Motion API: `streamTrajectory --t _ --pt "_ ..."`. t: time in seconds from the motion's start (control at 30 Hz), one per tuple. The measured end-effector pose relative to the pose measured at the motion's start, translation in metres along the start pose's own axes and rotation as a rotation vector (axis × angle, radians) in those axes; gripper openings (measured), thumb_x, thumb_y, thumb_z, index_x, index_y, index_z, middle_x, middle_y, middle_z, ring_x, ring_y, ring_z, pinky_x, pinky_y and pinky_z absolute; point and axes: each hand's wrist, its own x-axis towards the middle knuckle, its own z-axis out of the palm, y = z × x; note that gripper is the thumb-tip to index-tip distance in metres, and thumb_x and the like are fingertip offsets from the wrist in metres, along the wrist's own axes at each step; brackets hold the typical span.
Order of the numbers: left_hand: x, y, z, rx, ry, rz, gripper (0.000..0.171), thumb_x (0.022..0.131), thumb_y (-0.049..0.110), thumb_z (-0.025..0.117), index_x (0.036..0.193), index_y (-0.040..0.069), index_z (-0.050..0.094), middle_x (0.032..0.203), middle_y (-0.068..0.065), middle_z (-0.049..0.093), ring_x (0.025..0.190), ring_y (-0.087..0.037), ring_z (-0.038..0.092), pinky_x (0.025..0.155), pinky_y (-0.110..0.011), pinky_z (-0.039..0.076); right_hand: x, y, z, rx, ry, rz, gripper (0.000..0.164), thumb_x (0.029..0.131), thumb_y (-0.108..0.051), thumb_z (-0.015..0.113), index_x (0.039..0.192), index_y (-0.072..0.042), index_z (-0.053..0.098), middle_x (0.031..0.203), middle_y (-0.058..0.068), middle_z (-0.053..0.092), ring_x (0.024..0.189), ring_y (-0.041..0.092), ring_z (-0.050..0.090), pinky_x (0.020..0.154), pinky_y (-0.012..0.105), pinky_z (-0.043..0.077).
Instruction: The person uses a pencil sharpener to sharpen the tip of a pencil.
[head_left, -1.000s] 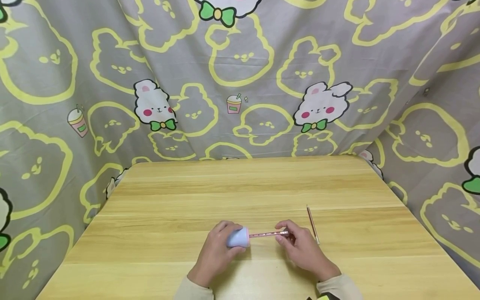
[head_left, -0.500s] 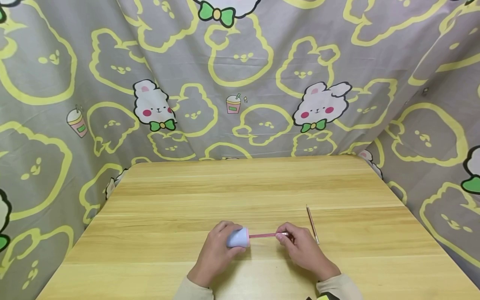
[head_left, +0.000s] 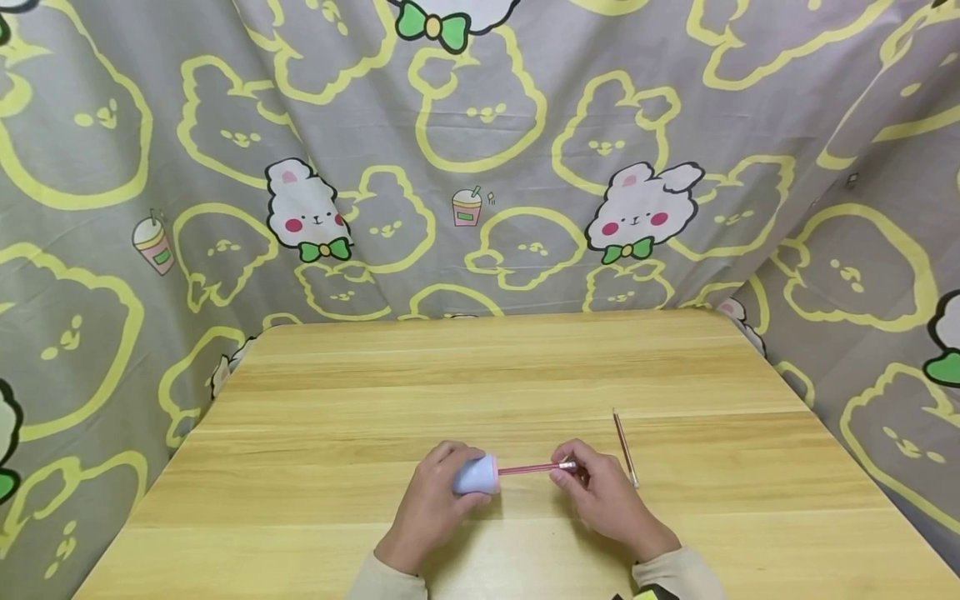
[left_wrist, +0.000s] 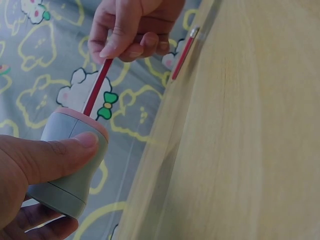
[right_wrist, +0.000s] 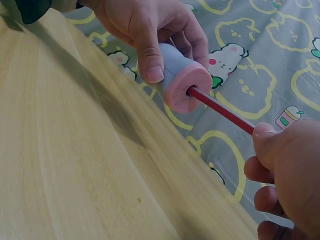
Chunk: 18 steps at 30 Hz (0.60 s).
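Note:
My left hand (head_left: 435, 500) grips a blue-grey pencil sharpener (head_left: 474, 476) with a pink end face, its thumb along the side in the left wrist view. A red pencil (head_left: 528, 469) stands with its tip inside the hole of that pink face (right_wrist: 182, 97); the tip is hidden. Near the other end, my right hand (head_left: 603, 500) pinches the pencil between thumb and fingers. Both hands hold the sharpener and pencil roughly level, above the near part of the table.
A second red pencil (head_left: 625, 450) with a whitish end lies on the wooden table (head_left: 360, 400), just beyond my right hand. Behind and beside the table hangs a grey curtain (head_left: 525, 183) printed with cartoon rabbits.
The right fingers have rolled on the pencil and back, and its visible side has changed from patterned to plainer red. Left hand and sharpener stay in place.

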Motion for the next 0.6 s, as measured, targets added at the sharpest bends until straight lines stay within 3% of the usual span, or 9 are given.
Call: streamTrajectory --t 0.27,0.43,0.6 --pt "0.0002 -0.0004 0.0001 0.003 0.004 0.011 0.046 0.067 0.011 0.089 0.108 0.007 0.068 0.107 -0.007 0.063 0.093 -0.025 0.063 0.073 -0.038 0.056 -0.0004 0.0025 0.0001 -0.012 -0.002 -0.010 0.004 0.095 -0.009 0.061 0.092 -0.012 0.061 0.066 -0.003 0.056 0.056 -0.003 0.041 0.044 0.019 0.039" --pt "0.0003 -0.0001 -0.0008 0.007 -0.001 0.010 0.046 0.067 0.012 0.089 0.108 0.007 0.068 0.107 -0.008 0.063 0.093 -0.026 0.063 0.073 -0.038 0.056 -0.0002 0.0052 0.0014 -0.039 0.013 -0.024 0.009 0.094 -0.004 0.061 0.088 -0.010 0.062 0.066 -0.004 0.058 0.056 -0.002 0.047 0.045 0.020 0.042" --pt "0.0003 -0.0001 -0.0010 0.012 0.000 0.011 0.047 0.067 0.012 0.089 0.108 0.006 0.067 0.107 -0.009 0.063 0.094 -0.026 0.063 0.073 -0.038 0.056 -0.0002 0.0057 0.0016 -0.044 0.017 -0.007 0.008 0.093 -0.002 0.062 0.086 -0.006 0.065 0.064 -0.004 0.057 0.053 -0.003 0.043 0.042 0.020 0.039"
